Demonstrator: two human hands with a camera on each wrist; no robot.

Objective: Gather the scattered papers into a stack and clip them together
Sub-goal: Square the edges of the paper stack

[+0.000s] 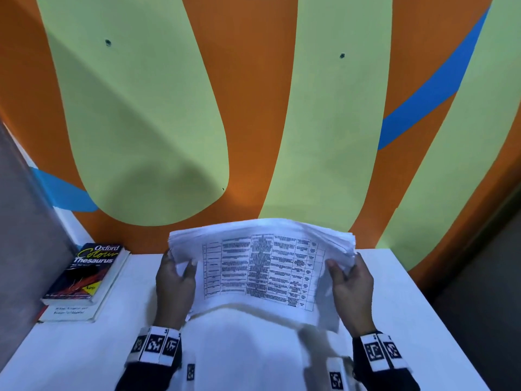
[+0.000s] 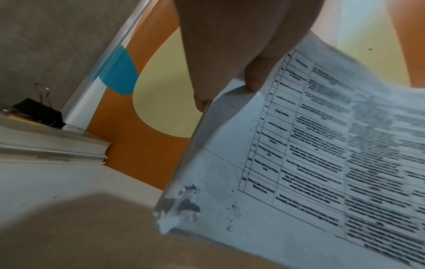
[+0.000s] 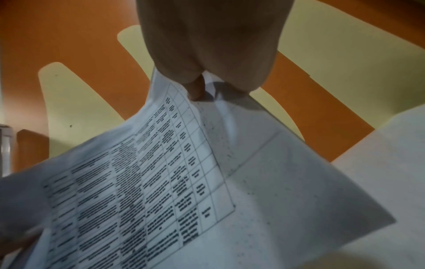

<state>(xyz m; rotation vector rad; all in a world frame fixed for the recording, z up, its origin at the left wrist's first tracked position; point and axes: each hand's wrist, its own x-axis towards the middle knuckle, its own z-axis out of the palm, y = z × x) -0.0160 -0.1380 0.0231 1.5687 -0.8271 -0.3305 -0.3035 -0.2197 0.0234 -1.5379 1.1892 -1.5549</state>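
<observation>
**Paper stack held above the bench**

The stack of papers (image 1: 260, 270) was lifted off the white bench (image 1: 408, 306), its printed table facing up. The left hand (image 1: 174, 280) pinched its left edge; the right hand (image 1: 351, 283) pinched its right. A binder clip (image 2: 39, 112) rested on the books (image 1: 84, 280) at left.

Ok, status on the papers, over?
Left hand and right hand grip paper stack by its sides, lifted off table. Binder clip untouched on books. Nothing blocking.

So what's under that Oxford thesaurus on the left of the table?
The thesaurus lies on a larger white book, which rests on the table. Its title is blurred and mostly covered.
</observation>
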